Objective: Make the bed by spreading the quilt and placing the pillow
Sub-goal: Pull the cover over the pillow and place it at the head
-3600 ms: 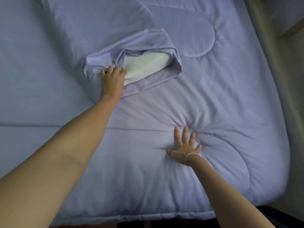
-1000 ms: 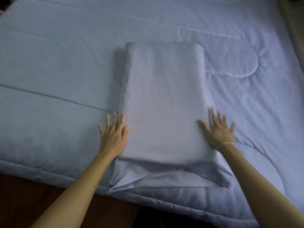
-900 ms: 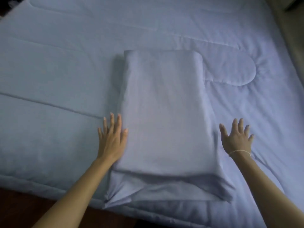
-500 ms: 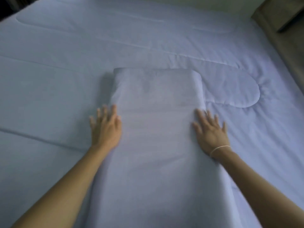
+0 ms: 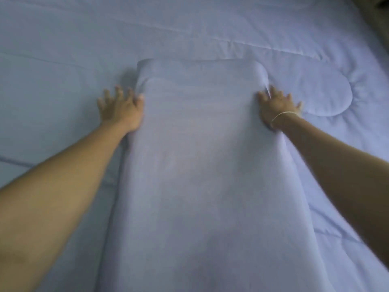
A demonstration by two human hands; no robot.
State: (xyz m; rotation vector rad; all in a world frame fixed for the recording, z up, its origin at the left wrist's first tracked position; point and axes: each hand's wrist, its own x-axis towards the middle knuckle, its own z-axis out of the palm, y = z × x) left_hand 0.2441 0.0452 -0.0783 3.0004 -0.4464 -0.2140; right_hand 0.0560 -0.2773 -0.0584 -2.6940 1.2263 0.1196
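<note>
A long pillow [image 5: 202, 165] in a pale lilac-blue case lies lengthwise on the matching quilt [image 5: 63, 81], which is spread flat over the bed. My left hand [image 5: 121, 107] rests flat against the pillow's left edge near its far end, fingers spread. My right hand [image 5: 277, 106], with a thin band on the wrist, presses flat on the pillow's right edge at the same height. The pillow's near end runs out of the bottom of the view.
Stitched seams and a rounded quilted shape [image 5: 328, 93] mark the quilt to the right of the pillow. A dark brownish strip of furniture or floor [image 5: 379, 20] shows past the bed's right edge at the top corner.
Both hands have slid farther along the pillow's sides toward its far end, and the camera has moved in closer. Earlier the left hand was tucking the case's open end.
</note>
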